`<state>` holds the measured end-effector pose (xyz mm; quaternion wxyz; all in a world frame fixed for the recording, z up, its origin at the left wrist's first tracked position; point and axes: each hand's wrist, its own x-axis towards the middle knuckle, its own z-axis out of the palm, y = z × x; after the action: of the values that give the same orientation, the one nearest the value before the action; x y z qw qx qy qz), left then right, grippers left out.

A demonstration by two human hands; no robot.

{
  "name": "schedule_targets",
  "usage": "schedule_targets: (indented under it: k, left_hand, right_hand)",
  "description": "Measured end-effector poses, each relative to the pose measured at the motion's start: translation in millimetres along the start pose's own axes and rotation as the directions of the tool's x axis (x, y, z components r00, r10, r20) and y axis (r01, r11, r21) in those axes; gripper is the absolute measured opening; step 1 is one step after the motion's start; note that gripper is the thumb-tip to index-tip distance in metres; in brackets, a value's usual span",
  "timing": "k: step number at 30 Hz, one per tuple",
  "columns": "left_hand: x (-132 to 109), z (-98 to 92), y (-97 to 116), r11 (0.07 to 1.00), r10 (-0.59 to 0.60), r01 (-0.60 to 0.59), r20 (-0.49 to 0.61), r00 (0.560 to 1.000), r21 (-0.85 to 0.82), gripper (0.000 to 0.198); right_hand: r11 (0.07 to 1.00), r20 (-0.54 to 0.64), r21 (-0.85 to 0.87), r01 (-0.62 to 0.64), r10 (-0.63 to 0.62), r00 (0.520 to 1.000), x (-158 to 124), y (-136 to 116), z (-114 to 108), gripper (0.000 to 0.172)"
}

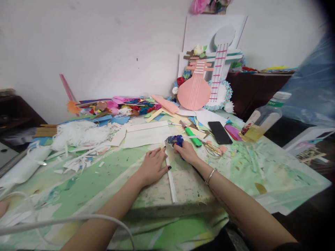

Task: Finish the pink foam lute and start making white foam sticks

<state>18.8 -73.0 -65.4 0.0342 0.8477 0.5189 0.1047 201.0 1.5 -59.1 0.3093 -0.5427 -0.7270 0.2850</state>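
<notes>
In the head view my right hand (187,152) is wrapped round a blue hot glue gun (178,140). The gun's nozzle points left, over the far end of a narrow white paper strip (170,177). My left hand (154,166) lies flat on the work surface with its fingers apart. Its thumb and a fingertip touch the strip, which runs toward the table's near edge. A white paper sheet (146,134) lies just beyond my left hand. To the right of the glue gun are a green utility knife (193,137) and gold-handled scissors (214,150).
A black phone (220,132) and a tilted plastic bottle (261,120) are at the right. Paper instrument models (195,89) lean on the wall. White shreds (78,136) and coloured scraps (123,104) cover the left and back. A white cable (78,219) crosses the front left.
</notes>
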Motion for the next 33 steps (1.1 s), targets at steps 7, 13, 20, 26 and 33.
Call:
schedule_targets:
  k: [7, 13, 20, 26, 33]
  left_hand:
    - [0.2, 2.3, -0.6, 1.000, -0.002, 0.002, -0.014, 1.000, 0.000, 0.055]
    - [0.3, 2.1, -0.6, 1.000, 0.004, -0.004, -0.019, 1.000, -0.001, 0.059]
    - [0.6, 1.1, 0.0, 1.000, -0.018, 0.018, -0.010, 1.000, 0.024, 0.061]
    - [0.3, 1.4, 0.1, 1.000, -0.019, 0.019, -0.015, 1.000, 0.020, 0.063]
    - [0.4, -0.6, 1.1, 0.999, -0.010, 0.010, -0.006, 1.000, 0.034, 0.058]
  right_hand:
    - [0.999, 0.003, -0.053, -0.010, 0.010, 1.000, 1.7, -1.6, 0.9, 0.029]
    - [0.998, 0.010, -0.061, -0.025, 0.026, 1.000, 0.4, -3.6, 0.1, 0.031]
    - [0.999, 0.017, -0.045, -0.007, 0.007, 1.000, -0.9, -4.1, -1.1, 0.031]
    - [0.999, 0.010, -0.037, -0.015, 0.016, 1.000, -0.9, -2.1, -0.6, 0.032]
    - [1.000, 0.007, -0.023, -0.019, 0.019, 1.000, -1.4, -2.4, -1.4, 0.033]
